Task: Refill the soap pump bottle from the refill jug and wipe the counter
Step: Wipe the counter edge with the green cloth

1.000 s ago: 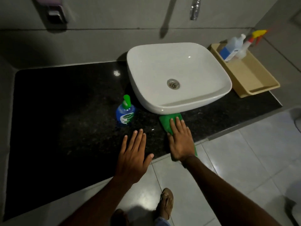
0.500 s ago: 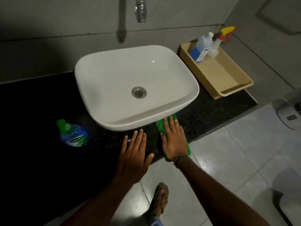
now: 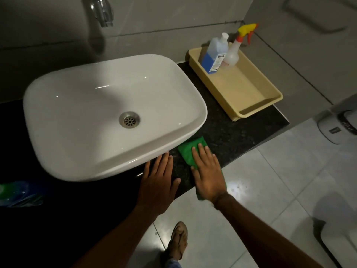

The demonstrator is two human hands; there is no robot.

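Observation:
My right hand (image 3: 207, 171) lies flat on a green cloth (image 3: 190, 149), pressing it onto the black granite counter (image 3: 231, 132) just right of the sink's front corner. Flat on the counter edge beside it rests my left hand (image 3: 157, 182), fingers apart, holding nothing. The soap pump bottle (image 3: 17, 192), blue with a green top, shows blurred at the far left edge. In the beige tray (image 3: 251, 97) at the back right stands the refill jug (image 3: 214, 55), half full of blue liquid.
A white vessel sink (image 3: 108, 113) fills the counter's middle, with a chrome tap (image 3: 102, 12) above it. A spray bottle (image 3: 234, 51) with a yellow trigger stands next to the jug. The counter ends at the right, over tiled floor (image 3: 270, 190).
The view has swung right, so the pump bottle slid to the left edge. My right hand has pushed the cloth rightward along the counter front, past the sink's corner.

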